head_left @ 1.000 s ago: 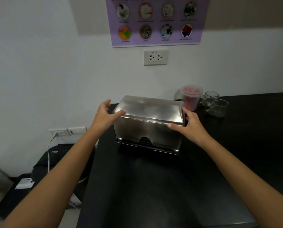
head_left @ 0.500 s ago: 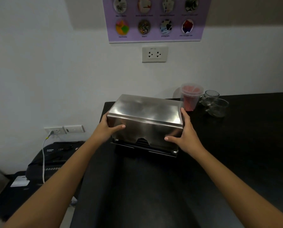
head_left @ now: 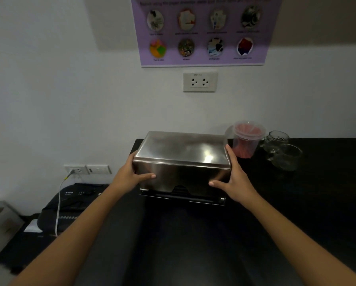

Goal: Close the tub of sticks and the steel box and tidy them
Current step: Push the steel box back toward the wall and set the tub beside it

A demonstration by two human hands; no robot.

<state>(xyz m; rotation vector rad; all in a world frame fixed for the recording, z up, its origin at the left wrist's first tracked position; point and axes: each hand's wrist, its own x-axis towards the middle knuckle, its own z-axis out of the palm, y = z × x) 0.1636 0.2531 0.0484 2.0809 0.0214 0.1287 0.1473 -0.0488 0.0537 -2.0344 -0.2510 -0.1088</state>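
The steel box (head_left: 183,159) stands near the back left corner of the black counter (head_left: 214,244), its shiny lid down. My left hand (head_left: 129,175) grips its left end, thumb on the front face. On the opposite end my right hand (head_left: 234,181) holds it the same way. The clear tub of red sticks (head_left: 246,141) stands just behind the box's right end, a clear lid on top.
Two clear glass mugs (head_left: 282,150) sit right of the tub. The white wall with a socket (head_left: 200,82) and purple poster (head_left: 204,29) is close behind. Off the counter's left edge lies a black machine (head_left: 73,201) with a white cable.
Both hands slid from the lid's top edges down onto the box's two ends and now clasp it. The view moved slightly closer.
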